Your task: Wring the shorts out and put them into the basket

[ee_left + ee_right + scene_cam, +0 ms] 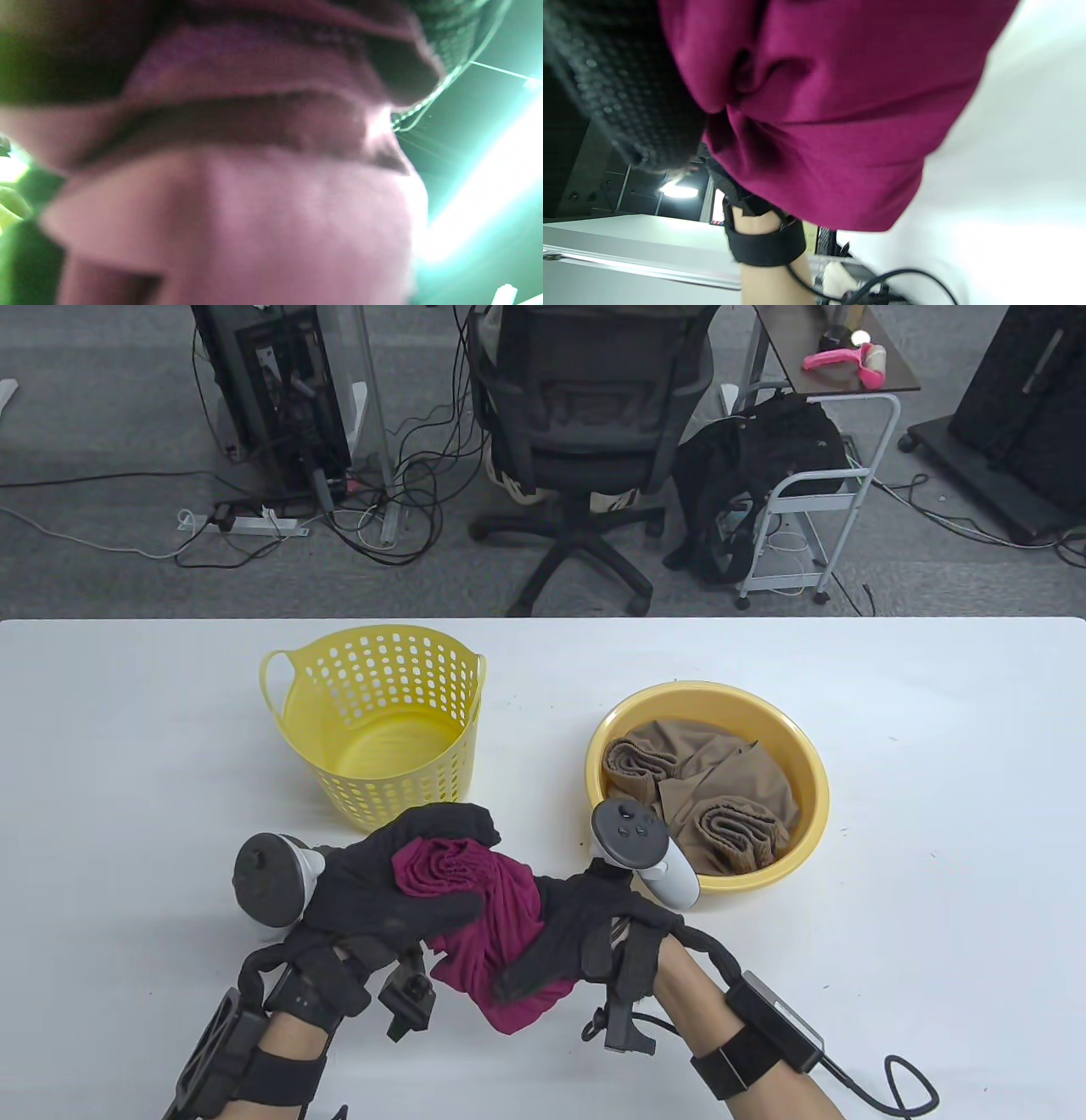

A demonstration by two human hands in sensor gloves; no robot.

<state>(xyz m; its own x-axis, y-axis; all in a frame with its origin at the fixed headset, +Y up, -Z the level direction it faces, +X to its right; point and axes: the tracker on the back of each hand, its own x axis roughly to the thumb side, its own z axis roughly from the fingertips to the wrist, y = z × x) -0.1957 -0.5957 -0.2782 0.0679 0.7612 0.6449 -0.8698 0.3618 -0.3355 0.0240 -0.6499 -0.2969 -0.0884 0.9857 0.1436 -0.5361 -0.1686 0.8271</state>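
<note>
The white worktop holds a yellow basket near its middle. Near the front edge, the left hand and right hand have fingers wrapped tight around the soft, floppy red shorts. Hold both ends to twist.

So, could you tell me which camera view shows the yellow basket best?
The table view: the yellow basket stands whole on the table with nothing inside, beyond the left hand, which grips the magenta shorts with the right hand. In both wrist views the shorts fill the frame; no basket can be made out.
</note>
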